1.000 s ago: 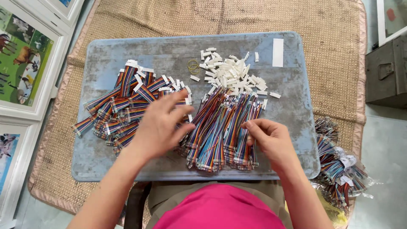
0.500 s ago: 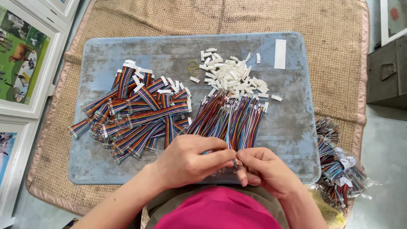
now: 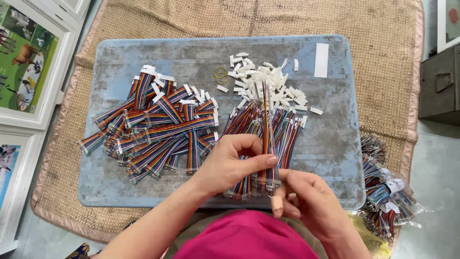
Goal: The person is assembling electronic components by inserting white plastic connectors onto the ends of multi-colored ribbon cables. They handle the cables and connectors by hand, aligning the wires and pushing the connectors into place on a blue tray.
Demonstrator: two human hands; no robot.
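My left hand [image 3: 235,160] and my right hand [image 3: 306,199] meet near the front edge of a blue-grey board [image 3: 335,144]. Together they hold one rainbow ribbon cable [image 3: 267,120] that stands up from my fingers. My left thumb and fingers pinch its lower part; my right hand, with a plaster on one finger, grips its bottom end. Under the hands lies a pile of bare-ended ribbon cables [image 3: 282,132]. To the left is a pile of cables with white connectors [image 3: 158,124]. A heap of small white connector housings [image 3: 268,84] lies at the back.
A yellow rubber band [image 3: 221,73] and a white strip [image 3: 321,60] lie on the board. The board rests on a woven mat [image 3: 383,72]. Bagged cable bundles [image 3: 385,192] sit at the right. Framed pictures [image 3: 28,62] lean at the left, a dark metal box [image 3: 441,86] at the right.
My left hand came off the left pile and joined my right hand at the front. Both now hold a single cable lifted upright from the middle pile.
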